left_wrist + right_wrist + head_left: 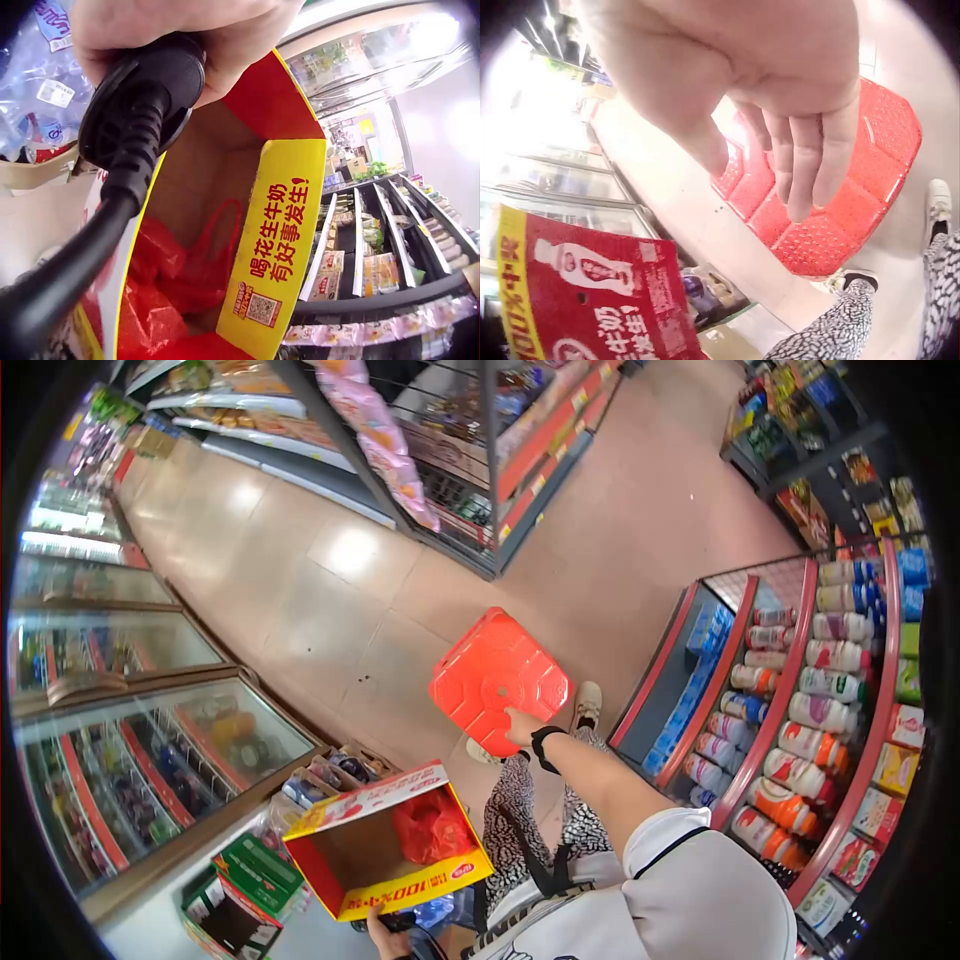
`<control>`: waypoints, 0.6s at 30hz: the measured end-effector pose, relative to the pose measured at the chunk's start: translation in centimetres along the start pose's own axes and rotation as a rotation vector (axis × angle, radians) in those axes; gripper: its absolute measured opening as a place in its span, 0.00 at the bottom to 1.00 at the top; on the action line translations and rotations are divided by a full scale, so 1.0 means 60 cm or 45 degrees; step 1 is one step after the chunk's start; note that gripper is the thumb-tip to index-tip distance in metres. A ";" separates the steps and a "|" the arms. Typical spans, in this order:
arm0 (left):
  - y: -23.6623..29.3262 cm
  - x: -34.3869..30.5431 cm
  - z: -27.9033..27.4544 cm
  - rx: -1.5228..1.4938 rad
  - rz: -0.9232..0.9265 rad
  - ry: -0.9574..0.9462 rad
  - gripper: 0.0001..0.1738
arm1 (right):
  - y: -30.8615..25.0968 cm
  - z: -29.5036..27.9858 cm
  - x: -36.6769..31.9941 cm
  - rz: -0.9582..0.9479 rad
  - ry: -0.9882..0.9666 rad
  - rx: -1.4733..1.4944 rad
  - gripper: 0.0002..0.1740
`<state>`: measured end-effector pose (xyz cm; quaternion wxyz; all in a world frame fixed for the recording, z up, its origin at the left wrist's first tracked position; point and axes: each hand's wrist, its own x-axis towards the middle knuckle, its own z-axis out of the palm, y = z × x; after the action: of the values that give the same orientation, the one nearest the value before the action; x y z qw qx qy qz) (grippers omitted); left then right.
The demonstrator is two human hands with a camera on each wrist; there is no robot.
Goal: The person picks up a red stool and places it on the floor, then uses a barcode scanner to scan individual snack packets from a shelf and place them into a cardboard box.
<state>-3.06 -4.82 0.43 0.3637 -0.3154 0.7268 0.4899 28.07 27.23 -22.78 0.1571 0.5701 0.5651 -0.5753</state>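
Note:
A red plastic stool (500, 678) with a patterned seat stands on the floor before the person's feet. Over its near edge my right hand (520, 726) reaches down; in the right wrist view the fingers (804, 161) extend loosely across the seat. My left hand (385, 934) grips the edge of an open yellow and red cardboard carton (375, 900), its mouth facing up. Inside the carton lies a crumpled red plastic bag (161, 277). The left wrist view shows a black cable (112, 202) just below this hand, whose fingertips are mostly hidden.
Glass-door fridges (130, 760) line the left side. A green box (258, 875) sits by the carton. Shelves of bottles (800, 750) stand close on the right, and a shelf corner (490, 560) juts in ahead. Tiled floor (330, 610) runs between them.

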 end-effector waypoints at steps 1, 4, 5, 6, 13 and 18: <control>-0.036 0.041 0.016 0.047 -0.227 -0.142 0.27 | 0.037 -0.019 0.071 -0.020 0.014 0.040 0.43; -0.037 -0.061 0.101 0.185 -0.006 -0.228 0.23 | 0.045 0.005 0.096 0.016 0.144 -0.044 0.45; -0.033 -0.053 0.093 0.220 -0.107 -0.078 0.23 | 0.030 -0.003 0.093 0.024 0.139 -0.025 0.45; -0.037 -0.050 0.087 0.240 -0.086 -0.048 0.23 | 0.015 -0.015 0.088 0.101 0.098 -0.004 0.45; -0.057 -0.030 0.065 0.300 -0.039 0.000 0.19 | 0.058 -0.022 0.158 -0.008 0.216 -0.086 0.40; -0.068 -0.041 0.073 0.254 -0.032 0.101 0.17 | 0.088 -0.059 0.160 -0.123 0.362 -0.298 0.31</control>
<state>2.53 -1.75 -0.61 0.3703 -0.3060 0.7818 0.3975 31.24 32.99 -32.27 0.1132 0.5958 0.6712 -0.4262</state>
